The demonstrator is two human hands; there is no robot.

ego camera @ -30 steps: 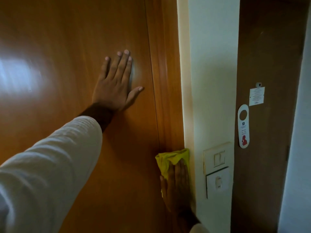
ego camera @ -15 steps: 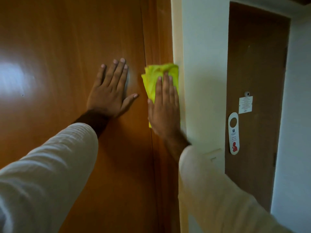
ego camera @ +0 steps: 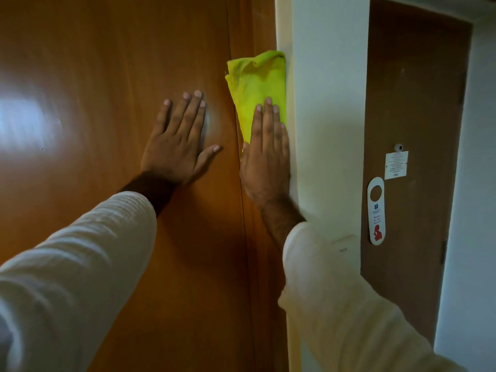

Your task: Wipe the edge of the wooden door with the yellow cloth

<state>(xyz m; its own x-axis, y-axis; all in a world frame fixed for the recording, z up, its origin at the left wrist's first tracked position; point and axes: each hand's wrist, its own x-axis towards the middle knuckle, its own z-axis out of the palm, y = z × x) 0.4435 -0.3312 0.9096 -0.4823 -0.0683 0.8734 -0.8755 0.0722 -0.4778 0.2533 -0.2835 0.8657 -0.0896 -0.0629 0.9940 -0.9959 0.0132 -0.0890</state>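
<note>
Both palms flat: my right hand (ego camera: 267, 167) presses the yellow cloth (ego camera: 259, 84) onto the wooden door (ego camera: 112, 63) edge strip, beside the wall (ego camera: 330, 76); left hand (ego camera: 178, 146) braces bare, fingers spread. Edge runs vertically, so the stroke should follow it.

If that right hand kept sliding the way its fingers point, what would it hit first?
Nothing nearby, it seems. The right hand points up the door's edge, pushing the yellow cloth ahead. That strip looks free to the picture's top.

one head-worn wide view faces forward, close to the wooden door (ego camera: 107, 76), with its edge centre and a wall (ego camera: 330, 103) to the right.
</note>
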